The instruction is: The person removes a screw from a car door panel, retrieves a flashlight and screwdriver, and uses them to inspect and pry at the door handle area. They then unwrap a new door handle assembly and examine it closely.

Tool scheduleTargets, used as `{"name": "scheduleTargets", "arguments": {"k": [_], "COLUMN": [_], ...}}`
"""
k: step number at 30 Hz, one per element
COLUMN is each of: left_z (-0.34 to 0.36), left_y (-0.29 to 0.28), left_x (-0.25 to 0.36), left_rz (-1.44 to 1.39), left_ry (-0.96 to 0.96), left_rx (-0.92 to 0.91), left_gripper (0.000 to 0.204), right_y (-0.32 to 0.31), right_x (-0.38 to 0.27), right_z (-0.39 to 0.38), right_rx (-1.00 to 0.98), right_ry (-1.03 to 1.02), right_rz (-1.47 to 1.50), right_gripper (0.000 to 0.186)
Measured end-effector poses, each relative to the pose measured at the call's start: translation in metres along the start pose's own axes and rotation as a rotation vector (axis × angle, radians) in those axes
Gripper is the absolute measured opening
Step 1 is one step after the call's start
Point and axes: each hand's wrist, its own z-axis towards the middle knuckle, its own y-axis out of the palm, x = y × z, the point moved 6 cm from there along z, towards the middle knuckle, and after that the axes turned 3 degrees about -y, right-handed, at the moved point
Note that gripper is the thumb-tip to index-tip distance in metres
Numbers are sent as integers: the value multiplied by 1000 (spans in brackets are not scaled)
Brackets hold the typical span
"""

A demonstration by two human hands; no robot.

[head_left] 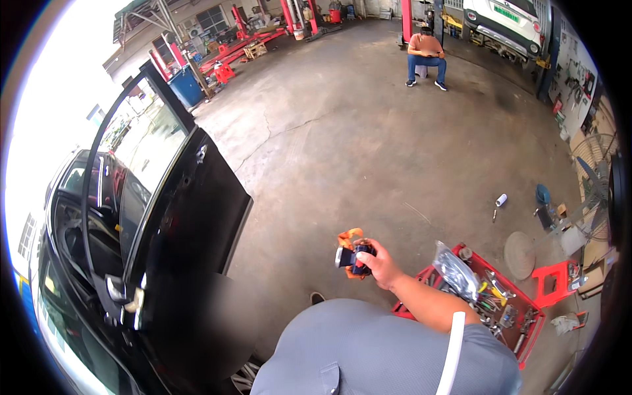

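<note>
My right hand (378,262) is closed round a black headlamp (344,257) with an orange strap, held out above the concrete floor (329,164), thumb on the black body. To its right, below my forearm, a red tool tray (534,332) holds hand tools and a clear plastic bag (454,270) with something in it. My left hand is out of view.
A black car with its door (207,204) open stands on the left. A person (426,59) sits ahead near lift posts and a raised white car (500,26). A red stool (550,283), a fan (596,184) and small items stand at the right.
</note>
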Motion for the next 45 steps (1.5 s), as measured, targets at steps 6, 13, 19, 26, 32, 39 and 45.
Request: {"name": "scheduleTargets", "arguments": {"k": [6,13,19,26,32,39,45], "left_z": [228,276,328,366,331,391,372], "left_y": [-141,-247,-233,-267,-320,-339,-324], "left_x": [144,602,738,785,839,883,919], "left_rz": [-16,-51,-310,-759,-472,-337,-332], "left_ry": [56,668,720,438,275,-40,-42], "left_rx": [47,264,411,764,1561,1680,1765], "left_gripper": [28,33,25,30,66,89,104], "right_y": [8,-39,-81,9,151,277,338], "right_x": [2,-19,-58,-118,-59,58,136], "right_z": [135,303,533,819,1015,1133,1186], "right_rx": [318,443,294,-226,-584,-958,-1316], "right_ry": [-43,-106,-109,82,178,373,595], "right_rz": [13,79,-190,-556,-581,-540,-434], "right_gripper": [42,39,47,58,62,70,78]}}
